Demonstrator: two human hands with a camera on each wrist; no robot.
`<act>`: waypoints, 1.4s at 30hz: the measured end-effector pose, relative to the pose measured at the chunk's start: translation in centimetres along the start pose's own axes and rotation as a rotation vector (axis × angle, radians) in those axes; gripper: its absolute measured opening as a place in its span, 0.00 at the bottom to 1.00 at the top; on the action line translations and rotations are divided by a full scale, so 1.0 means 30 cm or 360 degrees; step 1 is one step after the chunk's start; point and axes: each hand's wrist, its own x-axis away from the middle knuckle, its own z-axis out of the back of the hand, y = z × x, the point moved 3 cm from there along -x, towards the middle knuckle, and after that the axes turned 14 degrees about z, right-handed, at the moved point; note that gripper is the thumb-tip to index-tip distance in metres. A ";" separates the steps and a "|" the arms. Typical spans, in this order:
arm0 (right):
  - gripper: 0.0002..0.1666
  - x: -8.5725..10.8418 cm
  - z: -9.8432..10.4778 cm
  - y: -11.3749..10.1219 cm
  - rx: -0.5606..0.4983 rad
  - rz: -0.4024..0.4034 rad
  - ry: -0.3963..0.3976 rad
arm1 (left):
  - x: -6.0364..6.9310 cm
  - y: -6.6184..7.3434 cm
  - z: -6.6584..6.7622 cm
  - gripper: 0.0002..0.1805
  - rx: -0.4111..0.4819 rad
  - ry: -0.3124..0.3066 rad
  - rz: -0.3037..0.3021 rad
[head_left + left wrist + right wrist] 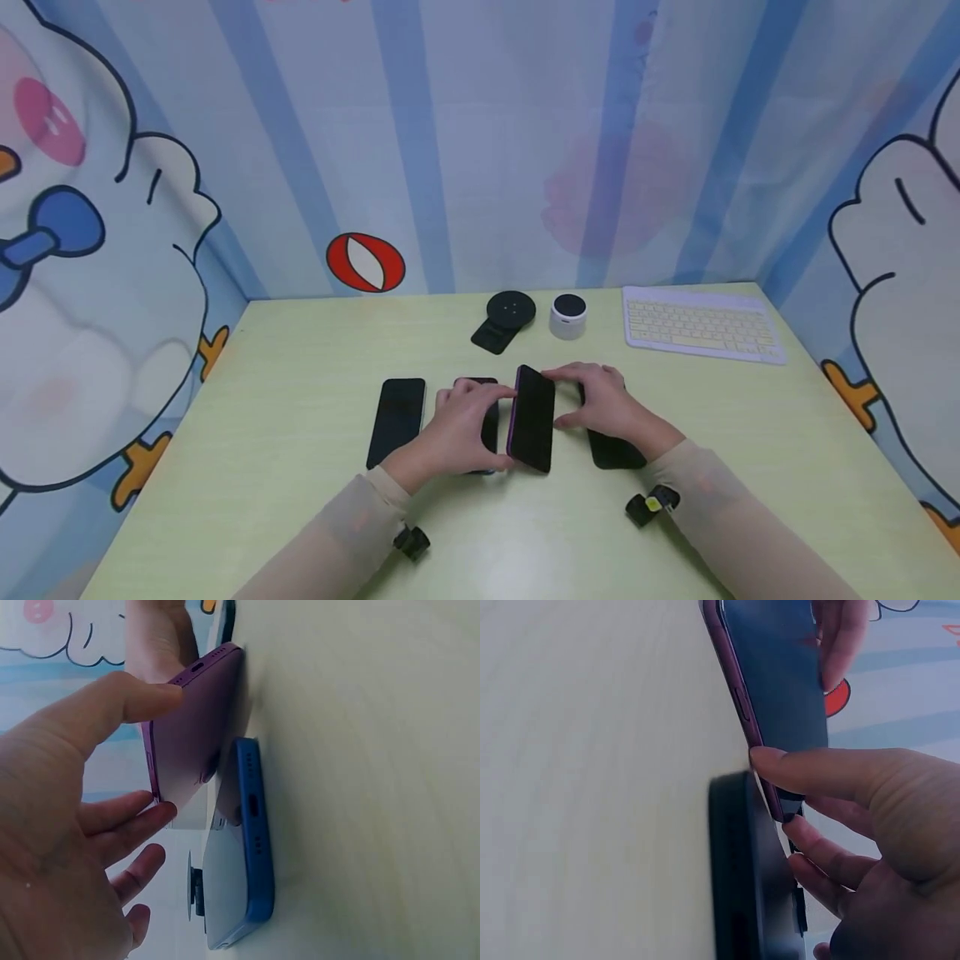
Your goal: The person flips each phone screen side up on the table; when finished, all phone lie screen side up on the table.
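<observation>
A purple-edged smartphone (533,421) stands tilted with its dark screen up, its left long side raised off the table. My left hand (456,431) holds that raised side, thumb near the charging-port end and fingers farther along. On the opposite side my right hand (609,404) pinches it, thumb at the long edge and fingers around the far corner. A blue-edged phone (259,832) lies flat, partly hidden beneath my left hand. Under my right hand lies a dark phone (617,451), also partly covered. Farther left rests another phone (397,419), screen up.
Behind the phones are a black folding stand with a round pad (511,311), a small white cylinder with a dark top (567,317) and a lilac keyboard (703,323). A printed curtain (510,167) encloses the pale table (300,358) at the back and sides.
</observation>
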 end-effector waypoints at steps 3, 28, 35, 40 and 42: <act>0.43 0.005 0.007 0.010 0.0026 -0.0036 -0.0054 | -0.006 0.007 -0.014 0.48 -0.0069 0.0026 -0.0001; 0.42 -0.006 0.031 0.043 0.0022 0.0035 -0.0251 | -0.031 0.029 -0.069 0.52 -0.0350 -0.0024 0.0063; 0.42 -0.006 0.030 0.045 0.0020 0.0039 -0.0261 | -0.032 0.030 -0.070 0.51 -0.0359 -0.0030 0.0067; 0.42 -0.008 0.028 0.047 0.0011 0.0035 -0.0264 | -0.033 0.030 -0.074 0.50 -0.0353 -0.0044 0.0074; 0.42 -0.007 0.027 0.048 0.0009 0.0033 -0.0261 | -0.033 0.029 -0.076 0.50 -0.0350 -0.0051 0.0072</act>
